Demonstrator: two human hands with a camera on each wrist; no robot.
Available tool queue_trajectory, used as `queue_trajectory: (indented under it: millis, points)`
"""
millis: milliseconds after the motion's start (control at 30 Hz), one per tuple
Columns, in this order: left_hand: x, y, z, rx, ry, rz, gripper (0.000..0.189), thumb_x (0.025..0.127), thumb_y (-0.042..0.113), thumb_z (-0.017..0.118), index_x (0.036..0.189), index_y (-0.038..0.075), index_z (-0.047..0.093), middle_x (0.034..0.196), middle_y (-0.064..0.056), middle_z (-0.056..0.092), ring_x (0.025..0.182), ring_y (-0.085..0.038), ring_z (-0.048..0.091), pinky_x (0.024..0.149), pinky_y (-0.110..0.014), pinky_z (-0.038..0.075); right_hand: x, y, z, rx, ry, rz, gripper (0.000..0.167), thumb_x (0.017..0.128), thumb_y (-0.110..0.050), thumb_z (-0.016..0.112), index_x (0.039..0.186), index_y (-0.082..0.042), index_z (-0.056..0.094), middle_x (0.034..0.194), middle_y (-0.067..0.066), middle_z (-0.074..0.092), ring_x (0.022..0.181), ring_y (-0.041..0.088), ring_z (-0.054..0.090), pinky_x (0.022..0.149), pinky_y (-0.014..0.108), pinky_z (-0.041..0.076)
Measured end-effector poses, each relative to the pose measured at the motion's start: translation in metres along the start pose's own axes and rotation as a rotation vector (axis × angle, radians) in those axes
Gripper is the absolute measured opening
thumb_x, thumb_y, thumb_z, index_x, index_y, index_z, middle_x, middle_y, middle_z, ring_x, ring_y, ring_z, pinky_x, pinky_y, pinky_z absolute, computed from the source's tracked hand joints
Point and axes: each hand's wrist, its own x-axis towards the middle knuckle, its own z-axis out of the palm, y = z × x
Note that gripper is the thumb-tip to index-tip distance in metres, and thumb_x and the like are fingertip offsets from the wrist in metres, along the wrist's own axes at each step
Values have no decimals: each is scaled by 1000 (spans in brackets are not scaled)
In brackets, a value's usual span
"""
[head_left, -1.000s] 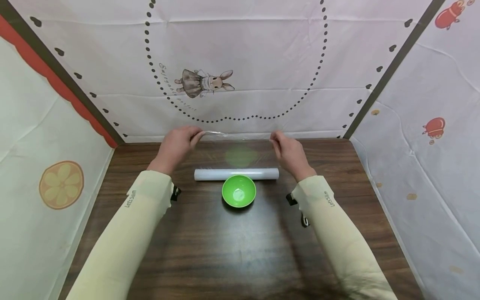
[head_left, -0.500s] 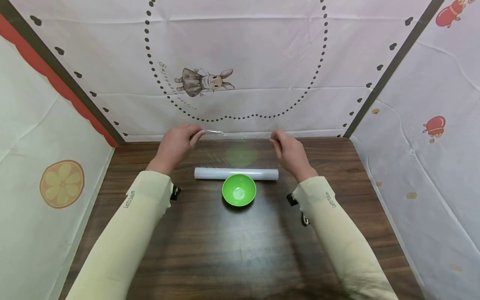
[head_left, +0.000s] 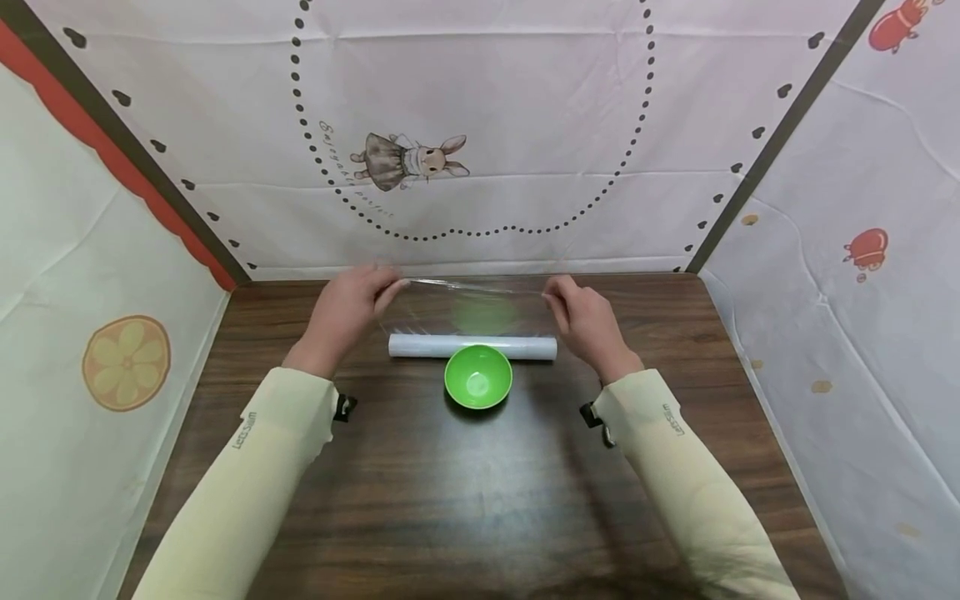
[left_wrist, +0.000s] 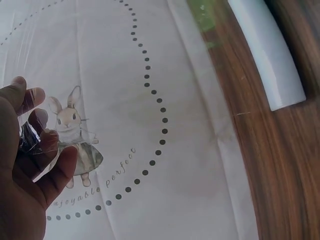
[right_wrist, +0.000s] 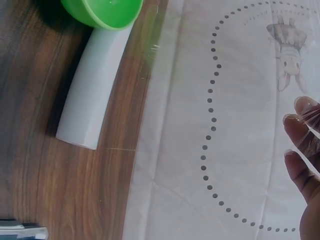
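Note:
A sheet of clear cling film [head_left: 450, 286] stretches between my two hands, up from a white roll [head_left: 405, 346] lying crosswise on the table. My left hand [head_left: 347, 310] pinches one corner between thumb and fingers. The film looks bunched among those fingers [left_wrist: 39, 131] in the left wrist view. The opposite corner is pinched by my right hand [head_left: 588, 321], whose fingertips [right_wrist: 295, 122] show creased film across them. On the near side of the roll sits a green bowl [head_left: 478, 377], its inside visible and bare. A faint green reflection shows through the film.
A metallic object [right_wrist: 22, 232], mostly cut off, lies on the wooden table [head_left: 465, 500] by my right wrist; its kind is unclear. Printed cloth walls [head_left: 525, 100] close off the back and both sides.
Both hands have come slightly toward me in the last half second, drawing the film's edge with them. The roll and the bowl keep their places.

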Motion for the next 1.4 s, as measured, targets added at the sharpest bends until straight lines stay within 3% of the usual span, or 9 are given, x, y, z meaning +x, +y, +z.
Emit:
queue_trajectory:
  millis: [200, 400, 733, 1000, 1133, 1400]
  points:
    - [-23, 5, 0, -14, 7, 17, 27, 99, 32, 56, 102, 11, 72, 86, -5, 64, 72, -19, 57, 66, -38, 49, -15, -6, -2, -9, -7, -15, 10, 95, -12, 61, 105, -9, 60, 75, 3, 61, 57, 16, 47, 56, 34, 43]
    - [-45, 10, 3, -35, 35, 37, 20, 95, 27, 62, 100, 11, 72, 80, -2, 61, 66, -15, 50, 61, -32, 44, -28, -11, -4, -19, -2, -67, 16, 94, -12, 62, 110, -9, 65, 84, 4, 68, 63, 18, 54, 63, 39, 49]
    - [-83, 16, 9, -47, 23, 35, 15, 92, 24, 68, 97, 12, 74, 82, 0, 62, 68, -12, 50, 60, -32, 45, -53, -17, -5, -19, -104, -108, 18, 97, -17, 58, 108, -10, 70, 93, 2, 73, 79, 16, 67, 80, 41, 53]
    - [-117, 17, 23, -66, 28, 131, 10, 87, 21, 72, 87, 12, 74, 76, 4, 55, 65, -6, 43, 56, -26, 42, -78, -19, -2, 10, -151, -184, 12, 93, -15, 63, 102, -12, 72, 90, -1, 73, 78, 13, 68, 77, 39, 55]
    - [-132, 15, 33, -55, -7, 141, 17, 90, 28, 69, 84, 13, 74, 75, 6, 52, 65, -4, 41, 56, -24, 41, -89, -19, 3, 35, -179, -218, 10, 91, -14, 65, 99, -13, 71, 88, -3, 73, 78, 11, 67, 75, 37, 53]
    - [-147, 12, 50, -40, -127, 113, 12, 88, 26, 72, 85, 15, 74, 75, 8, 51, 65, -4, 40, 57, -23, 40, -107, -16, 12, 34, -251, -172, 9, 93, -19, 64, 98, -16, 71, 88, -5, 72, 80, 8, 65, 78, 36, 53]
